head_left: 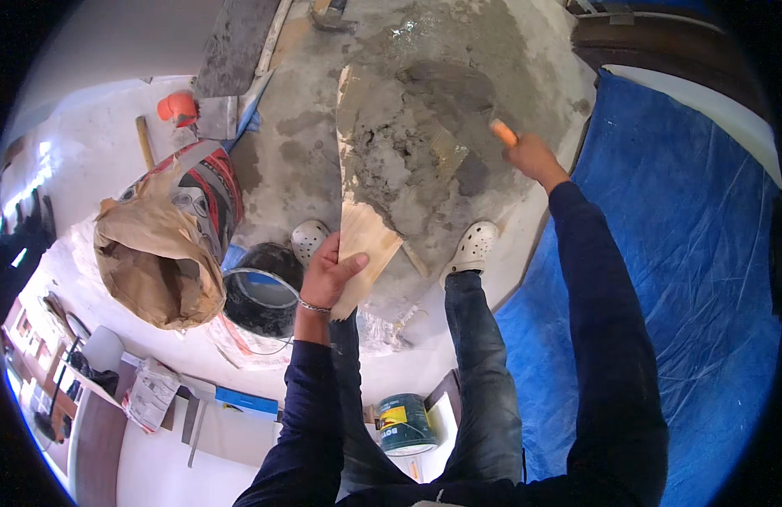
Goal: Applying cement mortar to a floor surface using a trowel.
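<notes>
Two hands busy. Leftmost, torn brown paper sack (158, 253) and black bucket (260, 291) stand by my feet. My left hand (327, 275) clamps the near end of the pale wooden board (370, 241), loaded with grey wet mortar (399, 156). My right hand (533, 156) is closed round the orange-handled steel trowel (458, 84). Risk: board tips, and mortar slides onto the floor.

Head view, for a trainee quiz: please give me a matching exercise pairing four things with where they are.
Things:
1. wooden board loaded with grey mortar
2. orange-handled trowel
3. open brown paper sack
4. black bucket

Places:
A. beside the left hand, toward the sack
B. in the right hand
C. far left on the floor
D. gripped by the left hand

Pairs: 1-D, 2-B, 3-C, 4-A
</notes>
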Demonstrator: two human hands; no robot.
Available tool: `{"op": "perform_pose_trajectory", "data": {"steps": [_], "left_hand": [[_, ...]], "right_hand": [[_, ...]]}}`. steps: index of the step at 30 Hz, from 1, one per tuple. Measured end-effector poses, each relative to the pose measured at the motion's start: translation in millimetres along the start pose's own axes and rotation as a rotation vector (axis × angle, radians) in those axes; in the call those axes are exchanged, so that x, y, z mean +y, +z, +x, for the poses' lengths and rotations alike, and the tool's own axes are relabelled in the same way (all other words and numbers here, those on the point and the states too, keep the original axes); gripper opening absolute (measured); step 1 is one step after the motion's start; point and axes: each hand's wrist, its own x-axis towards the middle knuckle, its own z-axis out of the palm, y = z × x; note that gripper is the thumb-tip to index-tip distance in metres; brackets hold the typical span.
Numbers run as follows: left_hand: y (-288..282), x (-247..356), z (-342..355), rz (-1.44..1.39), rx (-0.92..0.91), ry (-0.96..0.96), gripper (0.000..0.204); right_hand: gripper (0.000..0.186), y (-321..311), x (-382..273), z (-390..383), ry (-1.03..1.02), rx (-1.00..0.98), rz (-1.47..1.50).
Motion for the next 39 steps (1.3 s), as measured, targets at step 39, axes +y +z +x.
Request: {"op": "perform_pose_trajectory", "data": {"steps": [39], "left_hand": [[-37,45,-21,-0.126,0.262,0.290,0.054]], "right_hand": [[0.026,212,88,-94,0.518,-0.009,0.992]]}}
